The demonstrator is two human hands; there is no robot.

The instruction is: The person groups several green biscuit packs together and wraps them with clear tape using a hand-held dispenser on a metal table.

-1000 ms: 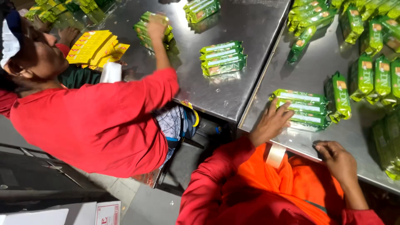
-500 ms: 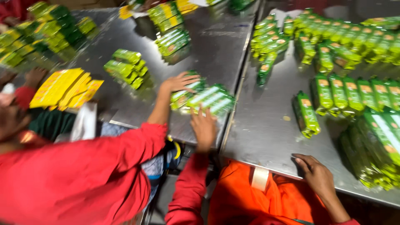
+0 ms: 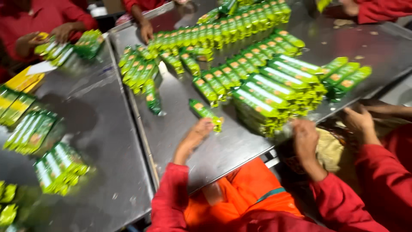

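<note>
Reaching out over the steel table (image 3: 240, 141), the person's left hand (image 3: 198, 133) has its fingertips on a single green snack packet (image 3: 206, 113) lying flat near the table's near edge; fingers curled over its near end, touching rather than a closed grasp. Too blurred to say if it's lifted. Right hand (image 3: 305, 136) is at the near edge of a tall stack of green packets (image 3: 274, 101), fingers bent against the stack's side; can't tell whether it grips anything. Both arms in red sleeves, orange cloth in the lap below.

Far of the single packet: long rows of the same green packets (image 3: 223, 41) laid side by side across the table. Another loose packet (image 3: 152, 99) lies left of it, well apart.

Right side: a co-worker's hand (image 3: 359, 122) at the table edge near the stack. Far left: another person's hands (image 3: 47, 36) on a small bundle. Left table (image 3: 94, 129) carries several bundles (image 3: 60, 168) and yellow packets (image 3: 21, 81).
</note>
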